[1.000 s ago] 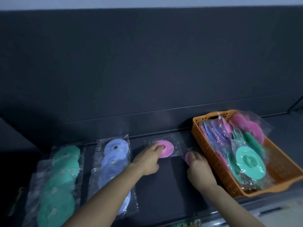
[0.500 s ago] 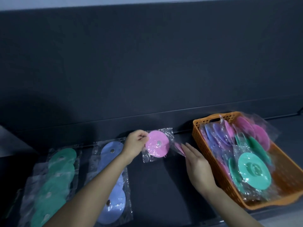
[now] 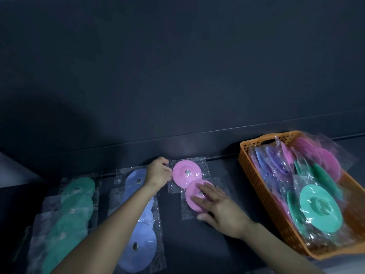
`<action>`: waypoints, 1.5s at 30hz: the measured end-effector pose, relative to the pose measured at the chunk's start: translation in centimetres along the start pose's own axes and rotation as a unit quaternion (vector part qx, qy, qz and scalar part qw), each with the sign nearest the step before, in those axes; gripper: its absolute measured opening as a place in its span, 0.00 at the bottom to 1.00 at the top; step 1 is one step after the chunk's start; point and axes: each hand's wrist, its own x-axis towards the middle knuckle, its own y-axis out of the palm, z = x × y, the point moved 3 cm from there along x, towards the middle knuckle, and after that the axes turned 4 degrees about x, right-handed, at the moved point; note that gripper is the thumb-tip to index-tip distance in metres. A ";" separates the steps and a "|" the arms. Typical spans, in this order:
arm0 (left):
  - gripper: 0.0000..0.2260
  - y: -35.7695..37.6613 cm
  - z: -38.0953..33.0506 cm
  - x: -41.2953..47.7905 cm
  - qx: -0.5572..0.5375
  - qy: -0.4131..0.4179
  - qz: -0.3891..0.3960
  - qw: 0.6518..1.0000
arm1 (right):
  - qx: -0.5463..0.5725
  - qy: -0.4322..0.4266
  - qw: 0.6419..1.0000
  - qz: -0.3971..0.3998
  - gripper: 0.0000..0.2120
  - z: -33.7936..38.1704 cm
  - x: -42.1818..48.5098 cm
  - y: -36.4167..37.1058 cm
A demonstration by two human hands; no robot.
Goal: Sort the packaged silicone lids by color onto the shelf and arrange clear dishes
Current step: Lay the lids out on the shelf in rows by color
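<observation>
Two pink packaged lids lie on the dark shelf (image 3: 197, 244). The rear pink lid (image 3: 183, 176) sits near the back wall, and my left hand (image 3: 159, 173) pinches the left edge of its clear wrapper. The front pink lid (image 3: 192, 198) overlaps it, with my right hand (image 3: 219, 208) lying flat on top, fingers spread. To the left run a row of blue lids (image 3: 138, 234) and a row of green lids (image 3: 69, 214), all in wrappers.
An orange plastic basket (image 3: 254, 155) at the right holds several wrapped lids in blue, pink and green, one large green lid (image 3: 320, 210) on top. A dark back wall rises behind the shelf. The shelf's front edge runs along the bottom of the view.
My left hand set the first pink lid flat by the back wall. My right hand brought the second pink lid down onto the shelf, overlapping the first.
</observation>
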 end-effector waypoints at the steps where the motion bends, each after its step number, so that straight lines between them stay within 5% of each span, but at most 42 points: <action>1: 0.15 -0.1 -0.1 -0.1 0.007 0.003 0.003 1.000 | 0.010 -0.004 1.000 -0.015 0.32 0.1 0.2 -0.1; 5: 0.17 0.0 0.4 -0.2 0.054 0.020 -0.014 0.998 | 0.033 -0.014 0.999 -0.025 0.18 0.9 1.3 0.2; 13: 0.17 -0.6 -0.4 -1.3 0.151 0.100 -0.066 0.981 | 0.040 -0.024 0.998 -0.045 0.20 3.3 2.6 0.6; 16: 0.22 -1.0 -0.9 -2.3 0.268 0.184 -0.032 0.945 | 0.023 0.016 0.995 -0.094 0.24 3.1 2.1 -0.2; 19: 0.26 -0.5 -0.9 -4.0 0.370 0.252 0.099 0.889 | 0.019 0.098 0.989 -0.108 0.29 1.8 1.8 -0.8; 24: 0.29 -0.3 0.0 -5.1 0.497 0.221 0.145 0.826 | -0.010 0.162 0.986 -0.031 0.31 1.5 2.0 -0.3; 32: 0.25 -0.4 -1.4 -6.2 0.455 0.254 0.136 0.842 | 0.069 0.177 0.979 -0.079 0.22 2.9 1.0 -3.1; 45: 0.18 6.1 -10.5 -10.5 0.333 0.416 0.146 0.833 | -0.019 0.229 0.946 -0.230 0.15 1.9 -7.9 -14.9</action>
